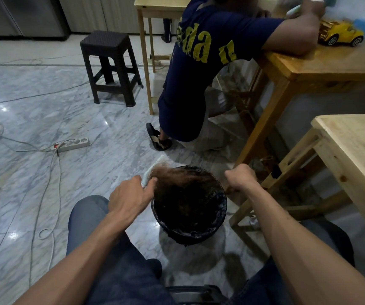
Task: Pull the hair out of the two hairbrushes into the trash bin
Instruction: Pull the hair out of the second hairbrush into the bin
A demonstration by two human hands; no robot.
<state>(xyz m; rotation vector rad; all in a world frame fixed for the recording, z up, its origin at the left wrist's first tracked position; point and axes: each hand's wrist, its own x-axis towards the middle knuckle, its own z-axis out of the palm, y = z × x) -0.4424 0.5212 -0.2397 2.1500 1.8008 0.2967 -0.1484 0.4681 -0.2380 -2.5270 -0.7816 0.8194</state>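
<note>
Fingers (149, 186) of the left hand (128, 198) are curling round a white hairbrush (153, 169) over the trash bin's (221, 208) far-left rim; brown hair (183, 175) is trailing rightward. Right hand (242, 177) is clenching, its contents indiscernible. Shirt lettering is only partly readable.

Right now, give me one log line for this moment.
left hand: holds hairbrush | right hand: pulling hair | trash bin: below, hair inside
</note>
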